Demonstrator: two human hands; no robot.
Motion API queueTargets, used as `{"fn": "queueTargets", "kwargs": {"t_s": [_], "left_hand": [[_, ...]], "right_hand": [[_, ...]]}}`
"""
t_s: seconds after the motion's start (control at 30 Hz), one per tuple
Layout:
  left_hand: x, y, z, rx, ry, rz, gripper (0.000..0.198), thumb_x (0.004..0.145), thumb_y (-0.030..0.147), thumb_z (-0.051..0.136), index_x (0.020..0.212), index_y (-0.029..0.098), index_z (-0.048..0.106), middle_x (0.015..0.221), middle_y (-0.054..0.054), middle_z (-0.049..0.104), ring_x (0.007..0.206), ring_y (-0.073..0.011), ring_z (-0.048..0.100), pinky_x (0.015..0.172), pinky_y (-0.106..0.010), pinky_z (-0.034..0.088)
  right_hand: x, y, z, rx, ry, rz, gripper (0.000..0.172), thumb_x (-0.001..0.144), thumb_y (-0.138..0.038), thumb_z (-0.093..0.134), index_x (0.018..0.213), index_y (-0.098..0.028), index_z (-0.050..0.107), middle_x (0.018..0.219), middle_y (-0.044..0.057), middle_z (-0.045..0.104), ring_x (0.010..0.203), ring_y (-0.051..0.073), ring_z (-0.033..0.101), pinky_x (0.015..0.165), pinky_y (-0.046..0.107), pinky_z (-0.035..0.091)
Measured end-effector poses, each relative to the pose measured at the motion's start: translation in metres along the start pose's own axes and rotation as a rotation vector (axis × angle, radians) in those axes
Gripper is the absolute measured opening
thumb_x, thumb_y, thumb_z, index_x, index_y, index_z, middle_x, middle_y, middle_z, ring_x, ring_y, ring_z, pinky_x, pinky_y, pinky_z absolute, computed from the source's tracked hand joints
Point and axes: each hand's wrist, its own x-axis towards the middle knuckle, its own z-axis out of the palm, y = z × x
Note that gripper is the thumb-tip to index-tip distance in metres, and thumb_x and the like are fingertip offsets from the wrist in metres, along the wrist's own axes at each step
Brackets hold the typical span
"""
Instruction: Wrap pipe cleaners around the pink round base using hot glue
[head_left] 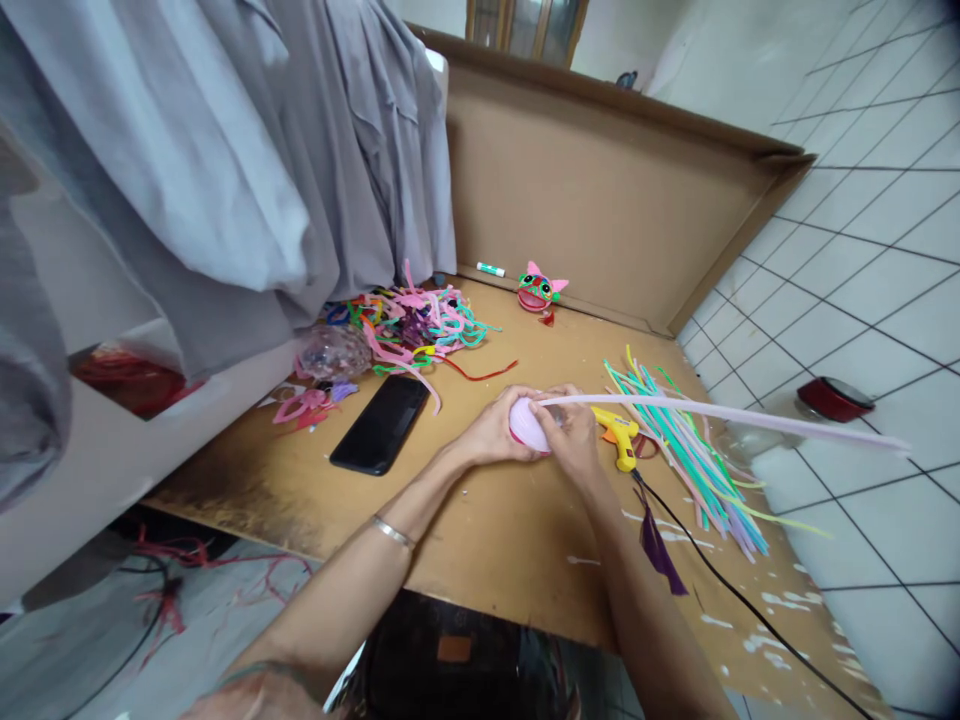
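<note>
Both my hands meet over a cardboard sheet on the floor. My left hand cups a small round pink ball wound from pipe cleaner. My right hand pinches the same ball from the right, fingers closed. A long pale pink pipe cleaner runs from the ball out to the right, over the tiles. A yellow glue gun lies just right of my right hand.
A black phone lies left of my hands. A tangle of coloured pipe cleaners sits behind it, a straight bundle at the right. A pink toy face, a marker, a red-lidded jar and a black cord are nearby.
</note>
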Motion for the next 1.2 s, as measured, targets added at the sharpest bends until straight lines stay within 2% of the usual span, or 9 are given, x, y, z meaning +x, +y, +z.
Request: {"fn": "queueTargets", "kwargs": {"t_s": [0.17, 0.27, 0.37, 0.43, 0.53, 0.6, 0.93, 1.07, 1.2], "left_hand": [[0.000, 0.002, 0.001, -0.045, 0.052, -0.129, 0.075, 0.051, 0.027, 0.086, 0.117, 0.020, 0.049, 0.115, -0.007, 0.063, 0.104, -0.0232, 0.063, 0.093, -0.038, 0.053], [0.002, -0.007, -0.001, -0.066, 0.084, -0.193, 0.082, 0.046, 0.028, 0.088, 0.118, 0.020, 0.049, 0.117, -0.007, 0.062, 0.104, -0.0232, 0.062, 0.095, -0.038, 0.051], [0.003, -0.014, -0.003, -0.121, 0.098, -0.238, 0.088, 0.043, 0.027, 0.088, 0.120, 0.020, 0.047, 0.119, -0.006, 0.060, 0.107, -0.0235, 0.060, 0.097, -0.038, 0.049], [0.005, -0.014, -0.005, -0.172, 0.095, -0.262, 0.086, 0.044, 0.026, 0.087, 0.119, 0.019, 0.047, 0.118, -0.007, 0.059, 0.105, -0.0229, 0.059, 0.095, -0.036, 0.049], [0.006, -0.008, -0.005, -0.265, 0.091, -0.284, 0.085, 0.042, 0.026, 0.086, 0.117, 0.017, 0.047, 0.113, -0.006, 0.060, 0.099, -0.0212, 0.060, 0.091, -0.033, 0.050], [0.006, -0.006, -0.005, -0.298, 0.078, -0.290, 0.085, 0.041, 0.025, 0.085, 0.116, 0.017, 0.046, 0.108, -0.005, 0.060, 0.097, -0.0200, 0.059, 0.090, -0.032, 0.049], [0.005, -0.006, -0.006, -0.290, 0.038, -0.276, 0.085, 0.042, 0.027, 0.085, 0.116, 0.020, 0.044, 0.107, -0.003, 0.058, 0.097, -0.0192, 0.056, 0.087, -0.029, 0.045], [0.005, -0.007, -0.008, -0.297, 0.013, -0.287, 0.084, 0.043, 0.024, 0.084, 0.117, 0.020, 0.045, 0.110, -0.003, 0.056, 0.097, -0.0188, 0.055, 0.085, -0.028, 0.046], [0.005, -0.005, -0.010, -0.307, -0.034, -0.301, 0.082, 0.045, 0.024, 0.083, 0.117, 0.019, 0.045, 0.108, -0.003, 0.056, 0.096, -0.0188, 0.054, 0.083, -0.028, 0.045]], "right_hand": [[-0.009, 0.007, -0.009, -0.035, 0.014, 0.003, 0.024, 0.088, -0.037, 0.057, 0.102, -0.022, 0.069, 0.101, 0.008, 0.065, 0.098, 0.023, 0.061, 0.087, 0.036, 0.050], [-0.016, 0.020, -0.024, -0.256, 0.101, 0.088, 0.029, 0.089, -0.032, 0.053, 0.109, -0.016, 0.066, 0.105, 0.014, 0.066, 0.101, 0.026, 0.061, 0.092, 0.040, 0.048], [-0.019, 0.031, -0.040, -0.672, 0.137, 0.366, 0.035, 0.091, -0.034, 0.049, 0.110, -0.010, 0.064, 0.107, 0.021, 0.065, 0.105, 0.033, 0.060, 0.092, 0.046, 0.046], [-0.019, 0.038, -0.047, -0.881, 0.049, 0.595, 0.044, 0.091, -0.042, 0.049, 0.111, -0.005, 0.063, 0.108, 0.026, 0.064, 0.103, 0.036, 0.061, 0.087, 0.046, 0.047], [-0.019, 0.047, -0.050, -0.965, -0.100, 0.822, 0.059, 0.088, -0.053, 0.053, 0.113, 0.000, 0.062, 0.108, 0.028, 0.064, 0.102, 0.037, 0.065, 0.082, 0.043, 0.050], [-0.020, 0.052, -0.048, -0.956, -0.128, 0.871, 0.063, 0.087, -0.055, 0.054, 0.114, 0.001, 0.062, 0.108, 0.028, 0.065, 0.103, 0.037, 0.065, 0.081, 0.043, 0.051], [-0.025, 0.064, -0.049, -0.910, 0.103, 0.768, 0.053, 0.080, -0.043, 0.057, 0.112, -0.002, 0.063, 0.107, 0.026, 0.066, 0.094, 0.037, 0.067, 0.075, 0.045, 0.053], [-0.022, 0.066, -0.052, -0.752, 0.335, 0.561, 0.047, 0.077, -0.042, 0.057, 0.110, -0.009, 0.064, 0.104, 0.020, 0.068, 0.092, 0.033, 0.066, 0.078, 0.043, 0.052], [-0.019, 0.062, -0.052, -0.595, 0.425, 0.339, 0.044, 0.076, -0.041, 0.057, 0.109, -0.012, 0.063, 0.100, 0.015, 0.068, 0.095, 0.029, 0.063, 0.084, 0.042, 0.051]]}}
